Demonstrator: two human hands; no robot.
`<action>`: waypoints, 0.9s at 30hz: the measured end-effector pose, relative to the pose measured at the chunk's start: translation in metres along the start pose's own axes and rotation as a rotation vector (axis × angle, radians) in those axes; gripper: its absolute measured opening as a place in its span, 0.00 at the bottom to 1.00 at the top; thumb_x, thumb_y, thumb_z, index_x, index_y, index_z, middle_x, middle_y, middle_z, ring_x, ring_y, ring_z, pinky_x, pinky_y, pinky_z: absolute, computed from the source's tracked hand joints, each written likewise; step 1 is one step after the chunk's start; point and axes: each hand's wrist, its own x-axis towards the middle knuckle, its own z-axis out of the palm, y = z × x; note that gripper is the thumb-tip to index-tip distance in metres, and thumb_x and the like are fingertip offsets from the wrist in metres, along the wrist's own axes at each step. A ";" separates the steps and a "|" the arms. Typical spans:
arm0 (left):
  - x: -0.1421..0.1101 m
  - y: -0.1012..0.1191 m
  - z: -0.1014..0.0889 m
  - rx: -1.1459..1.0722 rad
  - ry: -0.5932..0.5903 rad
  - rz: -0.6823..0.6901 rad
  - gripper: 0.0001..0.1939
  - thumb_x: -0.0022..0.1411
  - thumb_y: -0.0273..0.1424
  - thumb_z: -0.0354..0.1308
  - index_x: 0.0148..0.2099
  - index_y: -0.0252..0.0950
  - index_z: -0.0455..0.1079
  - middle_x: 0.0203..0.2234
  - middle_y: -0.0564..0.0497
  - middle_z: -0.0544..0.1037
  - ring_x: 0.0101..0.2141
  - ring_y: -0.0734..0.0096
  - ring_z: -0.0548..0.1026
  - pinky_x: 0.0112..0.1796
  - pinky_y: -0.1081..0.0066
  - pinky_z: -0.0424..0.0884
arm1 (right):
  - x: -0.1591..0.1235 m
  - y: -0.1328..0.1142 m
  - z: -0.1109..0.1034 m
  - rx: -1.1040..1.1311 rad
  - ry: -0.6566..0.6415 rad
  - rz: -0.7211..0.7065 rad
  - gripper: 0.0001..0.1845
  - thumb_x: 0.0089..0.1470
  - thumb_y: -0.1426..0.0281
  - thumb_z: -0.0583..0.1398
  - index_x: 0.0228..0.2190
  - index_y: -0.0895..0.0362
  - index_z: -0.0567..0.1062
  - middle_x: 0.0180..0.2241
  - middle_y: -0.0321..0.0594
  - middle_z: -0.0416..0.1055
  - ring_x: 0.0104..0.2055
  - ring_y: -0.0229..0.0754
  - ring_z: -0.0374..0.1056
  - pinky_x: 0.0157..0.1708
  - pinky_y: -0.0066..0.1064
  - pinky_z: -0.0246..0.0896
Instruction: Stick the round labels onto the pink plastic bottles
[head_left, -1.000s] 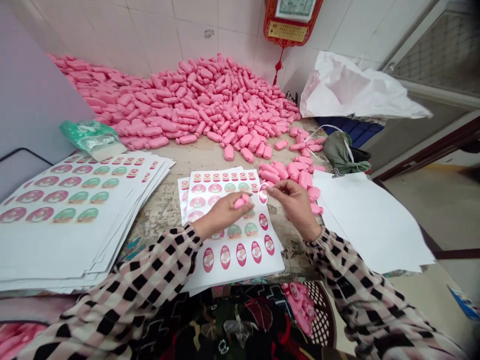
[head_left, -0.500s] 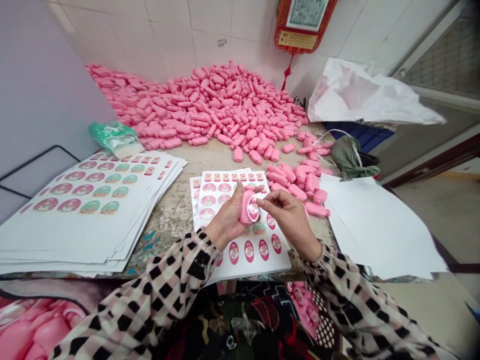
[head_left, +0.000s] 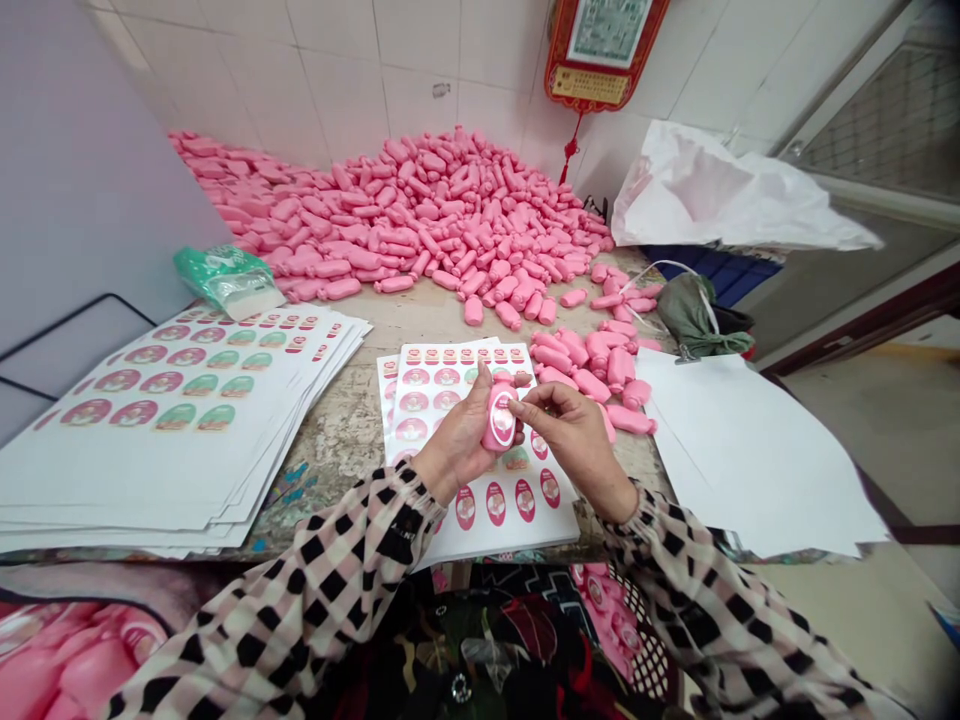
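My left hand is wrapped round a small pink bottle, holding it upright over the sticker sheets. An oval pink-and-white sticker lies against the bottle's front. Thumb and forefinger of my right hand pinch at the sticker's upper right edge; whether that edge is stuck down cannot be made out. Beneath both hands is a stack of sticker sheets, printed with pink ovals, green shapes and small red labels. Several plain pink bottles lie just beyond my right hand.
A large heap of pink bottles rests against the tiled wall. More sticker sheets are piled at left, below a green plastic packet. White paper lies at right. Below the table edge, a basket holds labelled bottles.
The sticker's face now lies flatter on the bottle and the bottle is turned more toward me. My right fingers stay at its edge. The whole view has shifted slightly.
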 end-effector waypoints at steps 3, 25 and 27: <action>0.000 -0.001 -0.001 0.025 -0.010 -0.011 0.29 0.58 0.53 0.45 0.45 0.34 0.69 0.30 0.48 0.72 0.25 0.77 0.69 0.24 0.76 0.66 | -0.001 -0.001 0.000 -0.001 0.000 -0.001 0.11 0.48 0.61 0.62 0.24 0.56 0.71 0.23 0.35 0.70 0.24 0.36 0.66 0.25 0.30 0.63; 0.004 -0.006 -0.001 -0.020 -0.019 0.035 0.29 0.58 0.52 0.46 0.46 0.33 0.68 0.31 0.48 0.71 0.24 0.78 0.68 0.29 0.74 0.68 | -0.012 -0.003 -0.003 -0.309 0.117 -0.223 0.07 0.51 0.63 0.60 0.26 0.54 0.73 0.26 0.35 0.68 0.29 0.37 0.64 0.31 0.32 0.61; 0.003 -0.005 0.003 -0.029 0.006 0.036 0.29 0.57 0.52 0.46 0.46 0.33 0.69 0.29 0.49 0.71 0.22 0.79 0.66 0.29 0.73 0.68 | -0.015 -0.004 -0.003 -0.392 0.127 -0.299 0.06 0.52 0.65 0.59 0.26 0.53 0.73 0.27 0.36 0.68 0.30 0.38 0.64 0.32 0.33 0.61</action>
